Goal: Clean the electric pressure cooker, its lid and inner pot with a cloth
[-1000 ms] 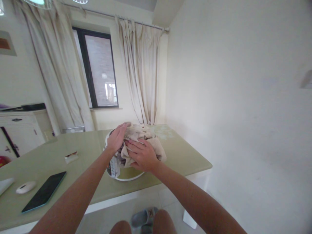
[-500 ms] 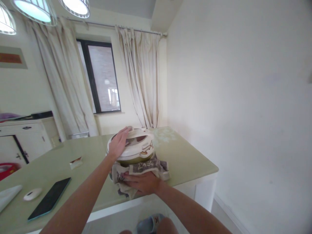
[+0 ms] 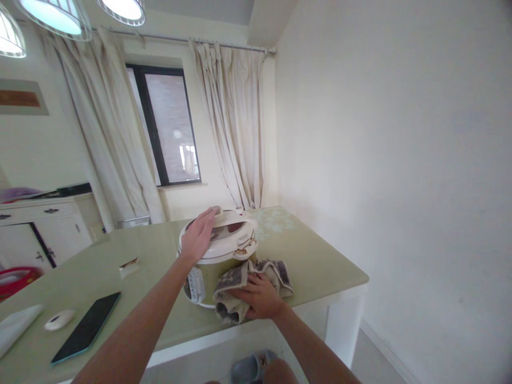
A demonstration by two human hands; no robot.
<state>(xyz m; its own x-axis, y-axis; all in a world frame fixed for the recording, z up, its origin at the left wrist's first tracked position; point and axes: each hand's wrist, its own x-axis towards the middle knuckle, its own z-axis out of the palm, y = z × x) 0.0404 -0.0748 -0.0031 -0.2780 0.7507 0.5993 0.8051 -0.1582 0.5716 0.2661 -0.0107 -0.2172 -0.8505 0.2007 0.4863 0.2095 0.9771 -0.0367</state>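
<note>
From here I see a rounded electric cooker (image 3: 230, 248) standing near the front edge of the smooth, pale-green worktop (image 3: 320, 261), its glossy white plastic lid domed above an olive-toned body. The left hand (image 3: 199, 234) lies open across the lid, fingers nearly straight. The right hand (image 3: 260, 296), fingers extended, rests flat on a rumpled beige-and-grey towel (image 3: 231, 306) bunched against the cooker's lower side. A flat, dark-faced tablet (image 3: 87, 328) lies beside an oval white mouse (image 3: 59, 320).
</note>
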